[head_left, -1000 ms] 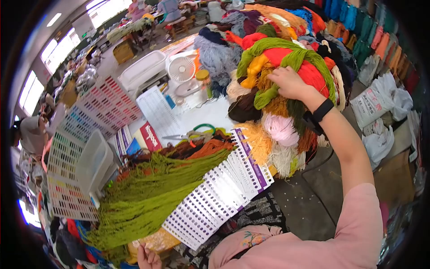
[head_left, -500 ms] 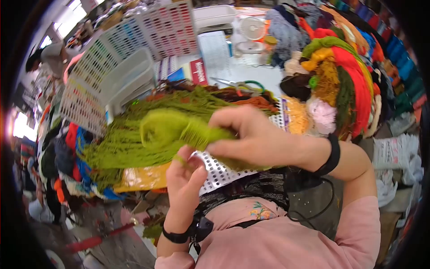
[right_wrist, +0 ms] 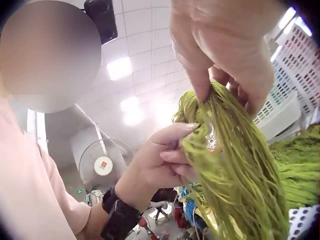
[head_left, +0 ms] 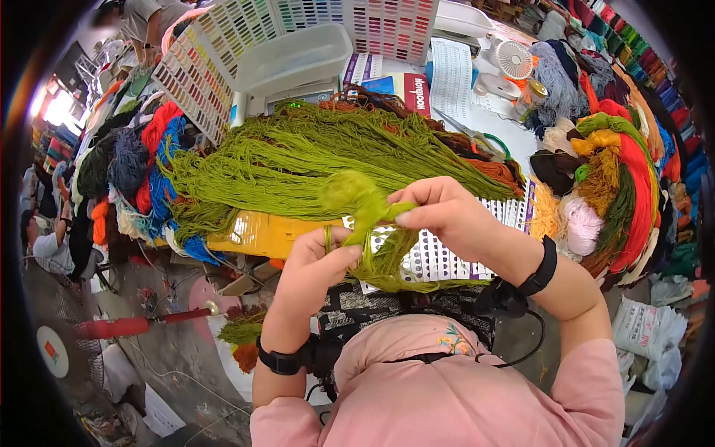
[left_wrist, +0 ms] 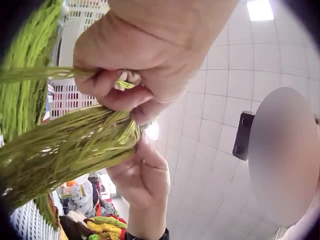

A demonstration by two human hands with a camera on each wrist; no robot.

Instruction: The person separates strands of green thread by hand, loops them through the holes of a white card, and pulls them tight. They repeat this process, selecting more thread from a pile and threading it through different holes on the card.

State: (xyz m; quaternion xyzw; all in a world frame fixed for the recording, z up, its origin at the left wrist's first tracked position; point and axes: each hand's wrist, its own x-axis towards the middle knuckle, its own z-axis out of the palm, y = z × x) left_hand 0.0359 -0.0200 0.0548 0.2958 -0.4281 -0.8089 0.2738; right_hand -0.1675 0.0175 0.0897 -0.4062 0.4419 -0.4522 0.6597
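In front of the body, my two hands hold a hank of olive-green yarn (head_left: pixel 391 261) that hangs down between them. The thumb and fingers of my right hand (head_left: pixel 447 212) pinch the hank at its upper end. My left hand (head_left: pixel 313 257) is at the hank's left side, its fingers curled, with a thin green strand (left_wrist: pixel 45 75) running around them in the left wrist view. From the right wrist, the hank (right_wrist: pixel 240 165) drapes below the right fingers and the left fingertips touch its side. A blurred loop of yarn (head_left: pixel 346 190) stands up above the hands.
A long bundle of green yarn (head_left: pixel 298 160) lies across the table beyond the hands. Dotted shade cards (head_left: pixel 439 257), scissors (head_left: pixel 465 130), a plastic tub (head_left: pixel 298 59) and a color chart (head_left: pixel 391 30) are around it. Colorful hanks (head_left: pixel 625 186) are piled on the right; a fan (head_left: pixel 56 350) stands at lower left.
My right hand has come from the colorful pile at the right to the front of the body, bringing the green hank. My left hand has come up to meet it, and the view has turned.
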